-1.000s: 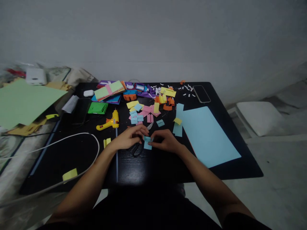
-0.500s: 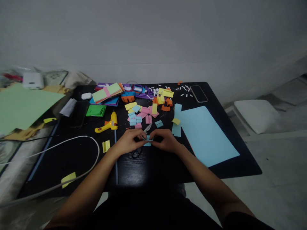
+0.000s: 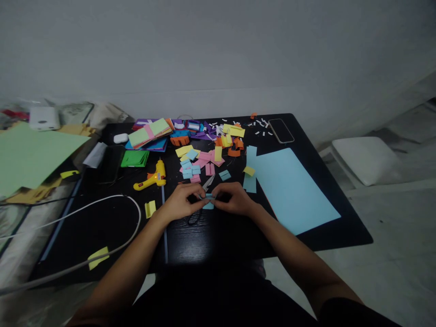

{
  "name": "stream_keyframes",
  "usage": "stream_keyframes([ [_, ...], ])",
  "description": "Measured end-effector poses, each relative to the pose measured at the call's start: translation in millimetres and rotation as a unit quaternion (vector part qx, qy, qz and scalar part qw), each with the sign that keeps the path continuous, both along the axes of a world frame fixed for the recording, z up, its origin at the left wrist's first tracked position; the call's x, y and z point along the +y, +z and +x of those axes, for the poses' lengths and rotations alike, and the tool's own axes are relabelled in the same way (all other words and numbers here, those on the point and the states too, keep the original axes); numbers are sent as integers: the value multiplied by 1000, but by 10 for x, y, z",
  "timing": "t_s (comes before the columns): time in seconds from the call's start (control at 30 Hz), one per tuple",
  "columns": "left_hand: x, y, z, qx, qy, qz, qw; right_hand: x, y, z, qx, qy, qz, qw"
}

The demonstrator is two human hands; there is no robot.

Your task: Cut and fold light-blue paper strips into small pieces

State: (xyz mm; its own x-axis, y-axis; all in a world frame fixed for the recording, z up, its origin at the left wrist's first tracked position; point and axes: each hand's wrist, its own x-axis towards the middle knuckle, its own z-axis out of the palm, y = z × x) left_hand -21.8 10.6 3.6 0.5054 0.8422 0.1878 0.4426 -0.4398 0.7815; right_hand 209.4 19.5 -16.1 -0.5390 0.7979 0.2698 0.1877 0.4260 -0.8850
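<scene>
Between my fingertips is a small piece of light blue paper [image 3: 209, 196], bent along its middle. My left hand [image 3: 181, 201] pinches its left end, and my right hand [image 3: 235, 199] pinches the right end. Scissors [image 3: 208, 182] lie on the table just behind the paper, blades pointing away, partly hidden by my left hand. Beyond my hands are folded blue pieces [image 3: 191, 171], pink pieces [image 3: 210, 169] and a yellow piece [image 3: 218, 153]. One folded blue piece [image 3: 225, 175] sits apart, behind my right hand.
A yellow glue gun [image 3: 152, 176] lies left, near a green paper stack [image 3: 135, 158]. A large light blue sheet [image 3: 296, 190] covers the right side, with a phone [image 3: 281, 131] behind it. A white cable [image 3: 139, 213] loops across the left. White scraps [image 3: 264, 122] lie at the back.
The folded ends of the blue paper have come down slightly between my fingers. Both hands keep their pinch in nearly the same place; the view has shifted a little.
</scene>
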Motion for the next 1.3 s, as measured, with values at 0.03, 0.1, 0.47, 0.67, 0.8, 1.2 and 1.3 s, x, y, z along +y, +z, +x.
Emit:
stream_keyframes([
  [0.03, -1, 1, 9, -8, 9, -4, 1000, -3, 3, -2, 1, -7, -5, 1000],
  [0.1, -1, -2, 25, -23, 29, -16, 999, -9, 7, -15, 4, -28, -21, 999],
  [0.47, 19, -113, 61, -121, 87, -122, 981, -3, -71, -120, 168, -53, -230, 957],
  [0.67, 21, -136, 87, -181, 94, -194, 960, 56, -66, -96, 184, -29, -291, 939],
  [0.8, 29, -155, 91, -203, 89, -228, 948, 90, -92, -69, 166, -23, -303, 938],
  [1.2, 49, -117, 106, -227, 77, -271, 932, 96, -85, -50, 160, -4, -338, 928],
  [1.3, 50, -117, 99, -227, 79, -264, 934, 104, -73, -36, 168, 3, -346, 923],
])
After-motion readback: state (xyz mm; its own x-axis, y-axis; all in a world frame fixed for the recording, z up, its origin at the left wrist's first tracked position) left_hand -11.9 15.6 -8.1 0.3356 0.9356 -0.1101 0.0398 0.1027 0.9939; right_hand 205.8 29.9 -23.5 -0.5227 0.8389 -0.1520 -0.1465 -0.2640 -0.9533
